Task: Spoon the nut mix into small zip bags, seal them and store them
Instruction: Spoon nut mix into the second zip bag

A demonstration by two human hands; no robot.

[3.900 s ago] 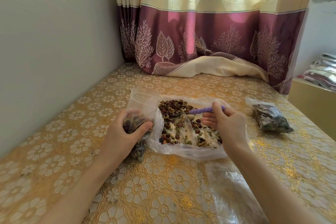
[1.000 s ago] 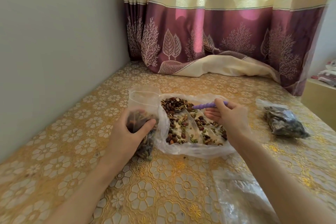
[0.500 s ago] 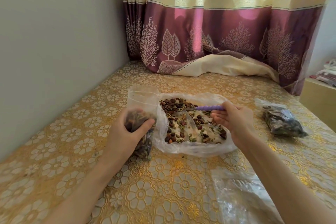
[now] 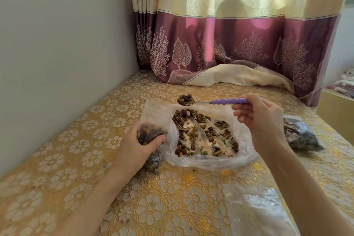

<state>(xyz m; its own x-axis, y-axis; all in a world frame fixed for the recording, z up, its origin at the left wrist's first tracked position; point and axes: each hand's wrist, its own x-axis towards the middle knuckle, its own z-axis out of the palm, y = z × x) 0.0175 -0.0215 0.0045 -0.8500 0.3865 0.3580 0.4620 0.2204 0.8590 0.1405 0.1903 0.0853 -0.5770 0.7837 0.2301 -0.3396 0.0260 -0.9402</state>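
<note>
While left hand (image 4: 135,145) grips bag (image 4: 153,119), loaded spoon (image 4: 210,101) above, in right hand (image 4: 262,120).

Gold floral tabletop (image 4: 57,178) — nut bags (image 4: 206,140)

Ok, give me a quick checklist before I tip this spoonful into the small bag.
1. Spoon loaded: ok, bowl heaped with nut mix.
2. Right hand grip on the purple handle: ok, spoon about level.
3. Small zip bag held by left hand: ok, upright, partly filled.
4. Bag mouth open: cannot tell, the top looks flat.
5. Spoon over the mouth: not ok, it sits to the right, above the big bag.
6. Finished bag out of the way: ok, far right.
</note>
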